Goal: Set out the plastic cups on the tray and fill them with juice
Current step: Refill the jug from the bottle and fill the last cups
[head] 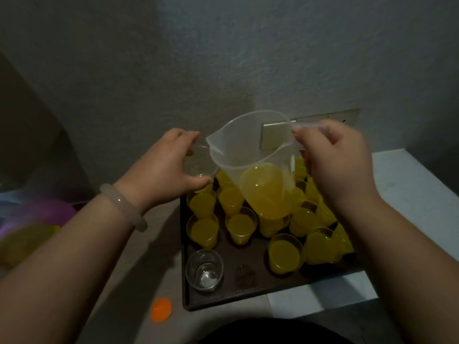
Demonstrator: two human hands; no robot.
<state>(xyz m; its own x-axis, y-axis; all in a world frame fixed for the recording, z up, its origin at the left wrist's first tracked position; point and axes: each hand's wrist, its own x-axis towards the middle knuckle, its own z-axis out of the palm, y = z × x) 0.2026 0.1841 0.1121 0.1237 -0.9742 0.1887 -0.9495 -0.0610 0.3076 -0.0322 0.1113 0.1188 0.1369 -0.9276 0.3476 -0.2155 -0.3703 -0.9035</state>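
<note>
A dark tray (248,292) holds several clear plastic cups filled with yellow juice (205,229). One empty cup (204,270) stands at the tray's near left corner. My right hand (335,160) grips the handle of a translucent jug (250,155), tilted to the left above the cups, with yellow juice pooled in its lower part. My left hand (166,167) holds an empty clear cup (200,161) in the air just under the jug's spout. No juice is seen leaving the spout.
The tray rests on a white surface (407,194) against a grey wall. An orange lid (161,309) lies on the floor at the tray's near left. Blurred purple and yellow plastic items (37,219) sit at the far left.
</note>
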